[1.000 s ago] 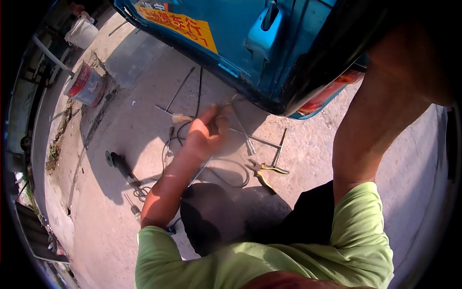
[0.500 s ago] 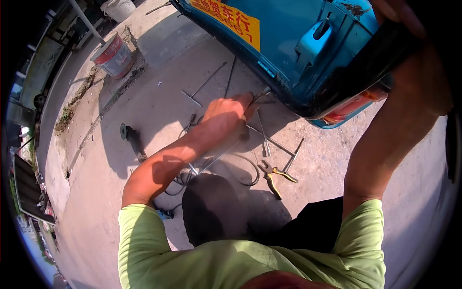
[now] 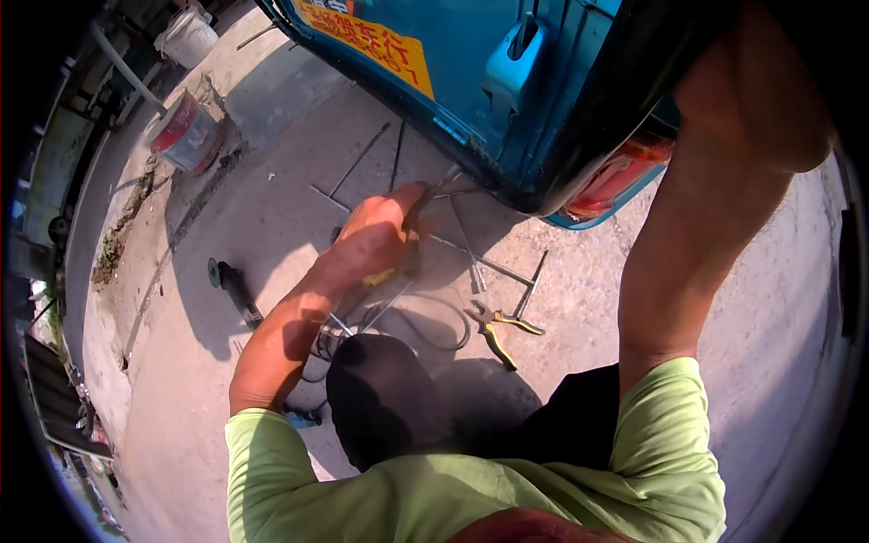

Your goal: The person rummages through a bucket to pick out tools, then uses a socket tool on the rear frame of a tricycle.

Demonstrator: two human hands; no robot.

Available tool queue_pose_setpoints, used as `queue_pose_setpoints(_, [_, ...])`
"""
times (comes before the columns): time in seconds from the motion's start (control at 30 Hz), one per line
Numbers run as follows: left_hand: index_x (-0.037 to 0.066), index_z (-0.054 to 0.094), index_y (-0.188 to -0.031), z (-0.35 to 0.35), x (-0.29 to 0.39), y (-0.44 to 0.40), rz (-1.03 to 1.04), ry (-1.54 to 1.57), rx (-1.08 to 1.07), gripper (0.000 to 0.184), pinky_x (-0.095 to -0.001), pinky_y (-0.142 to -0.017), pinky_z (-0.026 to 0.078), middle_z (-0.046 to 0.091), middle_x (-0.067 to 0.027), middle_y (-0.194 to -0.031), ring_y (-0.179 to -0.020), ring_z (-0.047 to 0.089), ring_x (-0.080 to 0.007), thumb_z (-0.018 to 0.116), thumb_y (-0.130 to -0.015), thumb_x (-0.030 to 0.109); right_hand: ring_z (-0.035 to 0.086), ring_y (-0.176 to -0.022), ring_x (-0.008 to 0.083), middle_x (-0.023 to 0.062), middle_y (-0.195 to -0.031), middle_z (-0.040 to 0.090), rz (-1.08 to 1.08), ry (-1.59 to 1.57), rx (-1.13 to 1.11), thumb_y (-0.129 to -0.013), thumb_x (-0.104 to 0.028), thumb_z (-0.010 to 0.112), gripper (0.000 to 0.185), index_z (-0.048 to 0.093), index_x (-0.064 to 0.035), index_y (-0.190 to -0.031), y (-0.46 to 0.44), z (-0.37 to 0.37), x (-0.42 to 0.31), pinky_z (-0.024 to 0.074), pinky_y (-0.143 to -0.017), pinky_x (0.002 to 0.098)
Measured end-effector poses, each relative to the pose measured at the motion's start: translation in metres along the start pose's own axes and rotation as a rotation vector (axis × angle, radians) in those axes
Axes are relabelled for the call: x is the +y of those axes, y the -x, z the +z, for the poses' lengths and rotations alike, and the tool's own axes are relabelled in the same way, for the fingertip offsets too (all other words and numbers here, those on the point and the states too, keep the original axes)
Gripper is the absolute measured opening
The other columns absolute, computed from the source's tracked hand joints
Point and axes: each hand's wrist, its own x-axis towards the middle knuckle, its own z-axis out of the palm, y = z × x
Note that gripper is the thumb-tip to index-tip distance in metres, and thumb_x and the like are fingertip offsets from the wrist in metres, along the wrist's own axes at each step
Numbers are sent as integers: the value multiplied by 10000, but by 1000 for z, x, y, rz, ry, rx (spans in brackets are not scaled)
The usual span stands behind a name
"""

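Observation:
My left hand [image 3: 376, 231] is closed around a slim tool with a bright metal tip [image 3: 453, 171]; motion blur hides its exact kind. A yellow piece [image 3: 380, 277] shows just under the hand. The tip points toward the lower edge of the blue vehicle body [image 3: 480, 118], apart from it as far as I can see. My right arm reaches up past the dark rear edge by the red tail light [image 3: 620, 176]; its hand is lost in the dark at the top. Below the vehicle lie T-handle wrenches [image 3: 534, 288] and open pliers [image 3: 493, 333] with yellow-black handles.
An angle grinder [image 3: 237, 294] lies on the concrete at the left, near a coiled cable [image 3: 453, 344]. A red and white bucket [image 3: 187, 136] with a pole in it stands farther back, and a white bucket [image 3: 187, 38] beyond. My knee [image 3: 376, 398] is close below the tools.
The view has shifted, so the vehicle sits farther left. My left hand has drawn back a little from the vehicle's edge with the tool. My right hand's fingers have gone out of sight.

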Motion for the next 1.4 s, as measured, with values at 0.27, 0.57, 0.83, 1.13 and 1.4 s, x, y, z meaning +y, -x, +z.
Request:
queue_pose_setpoints(0.27, [81,519,-1226,-3,-16,-12,51,-195,-111,270,-477,-661,479,640,-248,-846,-730,624,-426,588,-977,161,517,-617,16,-1,-798,489,78,100,-248,-1066,-351,468,502,467,8,-1416,-17,-10,-5,412,-603,186])
queue_pose_setpoints(0.57, [25,498,-1239,0,-6,-9,259,-675,40,383,-449,-634,539,685,-180,-857,-742,696,-345,582,-879,123,540,-639,12,2,-834,483,104,95,-210,-1059,-366,477,536,461,22,-1429,-14,-10,-4,429,-630,176])
queue_pose_setpoints(0.83, [24,603,-1075,2,-22,22,254,-376,237,248,-422,-622,500,629,-133,-810,-728,658,-293,648,-943,228,533,-750,28,14,-870,486,124,-50,-320,-1080,-274,434,395,488,-1,-1361,-20,-6,-4,402,-730,221])
queue_pose_setpoints(1.13, [78,656,-1088,19,-12,12,-367,999,39,307,-227,-524,307,500,26,-685,-594,415,-51,497,-1038,335,482,-495,40,-17,-696,540,-32,-168,230,-1006,-193,580,326,576,83,-1179,-14,55,-6,396,-480,188])
queue_pose_setpoints(1.4, [28,637,-1043,31,-36,-12,-391,1476,-165,382,-265,-414,243,454,7,-616,-419,316,-82,443,-1064,356,624,-666,96,93,-879,649,-197,-14,140,-1021,-210,525,428,532,107,-1308,-13,30,4,517,-573,233])
